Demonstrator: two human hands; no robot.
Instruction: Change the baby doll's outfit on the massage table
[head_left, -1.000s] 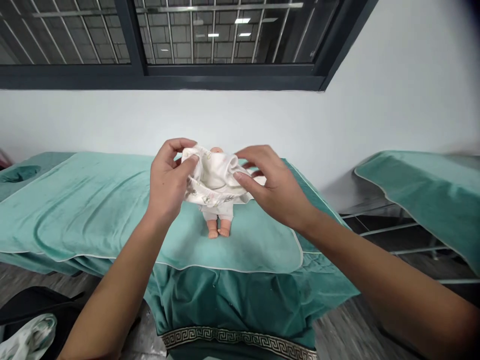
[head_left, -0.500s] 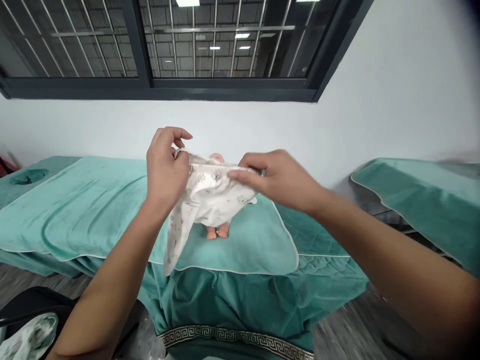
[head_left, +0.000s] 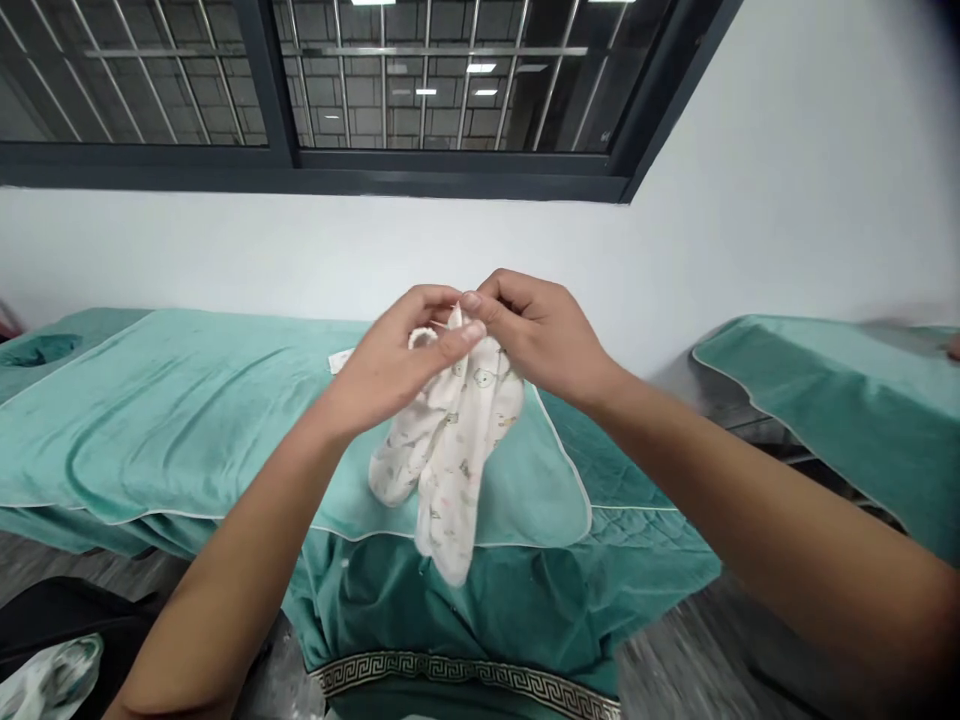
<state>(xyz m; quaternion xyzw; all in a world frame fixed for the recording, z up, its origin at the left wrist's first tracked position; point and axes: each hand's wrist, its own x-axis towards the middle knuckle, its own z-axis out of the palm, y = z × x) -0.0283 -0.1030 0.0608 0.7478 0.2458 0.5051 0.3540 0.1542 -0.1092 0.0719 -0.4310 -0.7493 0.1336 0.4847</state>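
Pinched between thumb and fingers of both hands, a small white baby garment [head_left: 450, 440] with a faint printed pattern is held up in the air in the head view. Its upper edge is gathered where the left hand [head_left: 390, 365] and the right hand [head_left: 544, 335] meet, the fingertips of the two hands touching or almost touching each other. From this point the cloth hangs down freely in two or three narrow folds, and its lowest tip is seen in front of the edge of the massage bed [head_left: 487, 600]. The garment is not resting on anything; it is carried only by the two grips, above the teal towel [head_left: 187, 420] which is spread over the bed. A small white piece [head_left: 341, 360], perhaps cloth or paper, is seen on the towel just beside the left hand, but what it is cannot be told. As a judgement, the garment is fully lifted and brought together at the top, but it is not yet folded, laid down or put on anything. A second bed with a teal cover [head_left: 825, 400] stands well apart on the right, and a barred window [head_left: 375, 90] is set in the white wall behind. At the lower left corner a bit of pale printed fabric [head_left: 49, 675] is visible on something dark.
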